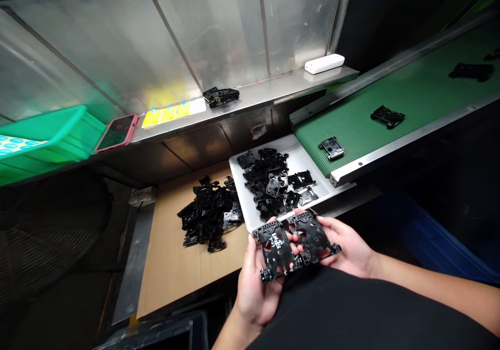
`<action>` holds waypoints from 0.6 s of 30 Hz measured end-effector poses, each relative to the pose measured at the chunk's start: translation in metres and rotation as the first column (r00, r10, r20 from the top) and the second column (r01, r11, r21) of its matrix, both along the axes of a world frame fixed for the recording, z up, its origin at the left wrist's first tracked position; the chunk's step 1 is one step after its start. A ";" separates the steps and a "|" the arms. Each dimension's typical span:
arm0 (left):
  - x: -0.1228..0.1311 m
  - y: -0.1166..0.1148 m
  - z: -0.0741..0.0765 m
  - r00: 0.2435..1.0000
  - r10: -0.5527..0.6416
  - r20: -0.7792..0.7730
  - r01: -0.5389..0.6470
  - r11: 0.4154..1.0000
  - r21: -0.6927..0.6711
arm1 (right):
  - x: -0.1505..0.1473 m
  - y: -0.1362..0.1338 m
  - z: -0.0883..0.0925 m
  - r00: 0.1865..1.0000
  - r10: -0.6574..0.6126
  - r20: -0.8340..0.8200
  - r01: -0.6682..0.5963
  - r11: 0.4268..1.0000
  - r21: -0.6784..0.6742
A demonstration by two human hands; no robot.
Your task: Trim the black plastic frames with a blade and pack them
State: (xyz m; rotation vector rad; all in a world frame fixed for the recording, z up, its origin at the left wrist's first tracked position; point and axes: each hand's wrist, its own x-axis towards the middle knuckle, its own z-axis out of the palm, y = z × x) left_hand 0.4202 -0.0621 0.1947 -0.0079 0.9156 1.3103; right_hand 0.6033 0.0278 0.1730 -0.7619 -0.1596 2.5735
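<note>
My left hand [253,282] is closed around a black moulded plastic part [275,251] with white handwriting on its flat face. A second black plastic part [310,238], much like the first but without visible writing, is gripped in my right hand [351,248]. Both parts are held side by side, close to my body, their flat faces turned up. Just beyond them a white tray [244,199] holds a heap of similar black parts [269,175]. Some fingertips are hidden behind the parts.
More black parts [207,209] are piled on a cardboard sheet [167,256] to the left. A green conveyor belt [359,131] at right carries several parts. On the metal shelf [265,92] are a white device [325,63], yellow labels [167,114], a phone [117,133] and a green bin [66,136].
</note>
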 end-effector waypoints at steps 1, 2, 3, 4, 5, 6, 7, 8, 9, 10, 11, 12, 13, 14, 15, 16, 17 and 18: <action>0.000 0.000 0.002 1.000 0.000 0.002 0.000 1.000 -0.004 | 0.000 -0.001 0.002 1.000 -0.005 0.007 0.005 1.000 -0.007; 0.001 0.000 0.004 1.000 0.001 0.004 -0.001 1.000 -0.008 | -0.001 -0.001 0.004 1.000 -0.013 0.013 0.013 1.000 -0.012; 0.001 0.001 0.006 1.000 0.003 0.007 -0.003 1.000 -0.011 | -0.001 -0.001 0.005 1.000 -0.018 0.014 0.018 1.000 -0.016; 0.002 0.001 0.006 1.000 0.006 0.007 -0.006 1.000 -0.013 | -0.001 -0.001 0.006 1.000 -0.021 0.012 0.021 1.000 -0.016; 0.002 0.001 0.006 1.000 0.010 0.003 -0.010 1.000 -0.009 | 0.000 -0.001 0.006 1.000 -0.019 0.005 0.019 1.000 -0.013; 0.002 0.001 0.004 1.000 0.014 -0.004 -0.014 1.000 -0.003 | 0.000 -0.001 0.006 1.000 -0.015 -0.006 0.015 1.000 -0.011; 0.002 0.001 0.002 1.000 0.016 -0.012 -0.016 1.000 0.001 | 0.001 -0.001 0.005 1.000 -0.009 -0.022 0.009 1.000 -0.012; 0.002 0.001 0.000 1.000 0.015 -0.022 -0.015 1.000 0.005 | 0.002 -0.001 0.004 0.999 0.000 -0.036 0.000 1.000 -0.014; 0.002 0.000 -0.003 0.999 0.011 -0.030 -0.011 1.000 0.007 | 0.002 0.000 0.003 0.999 0.008 -0.046 -0.009 1.000 -0.015; 0.002 0.000 -0.005 0.999 0.004 -0.033 -0.003 1.000 0.006 | 0.003 0.000 0.002 0.999 0.010 -0.048 -0.011 1.000 -0.012; 0.001 0.000 -0.007 1.000 -0.006 -0.030 0.006 1.000 0.006 | 0.004 0.001 0.001 0.999 0.010 -0.049 -0.010 1.000 -0.004; 0.001 0.000 -0.009 1.000 -0.014 -0.024 0.014 1.000 0.010 | 0.005 0.001 0.001 0.999 0.008 -0.046 -0.007 1.000 0.005; 0.002 0.000 -0.010 1.000 -0.021 -0.016 0.021 1.000 0.018 | 0.006 0.001 0.001 0.999 0.005 -0.042 -0.004 1.000 0.015; 0.002 0.000 -0.011 1.000 -0.025 -0.009 0.026 0.999 0.027 | 0.006 0.002 0.001 0.999 0.004 -0.039 -0.004 1.000 0.020; 0.003 0.001 -0.011 1.000 -0.027 -0.006 0.027 0.999 0.036 | 0.007 0.002 0.002 0.999 0.006 -0.036 -0.005 1.000 0.022; 0.003 0.001 -0.011 1.000 -0.027 -0.008 0.027 0.999 0.044 | 0.008 0.002 0.002 0.999 0.006 -0.033 -0.006 1.000 0.022; 0.004 0.002 -0.011 1.000 -0.024 -0.012 0.025 0.998 0.051 | 0.009 0.003 0.003 1.000 0.003 -0.029 -0.003 1.000 0.021; 0.005 0.003 -0.010 1.000 -0.020 -0.014 0.021 0.998 0.054 | 0.010 0.003 0.003 1.000 -0.003 -0.022 0.003 1.000 0.020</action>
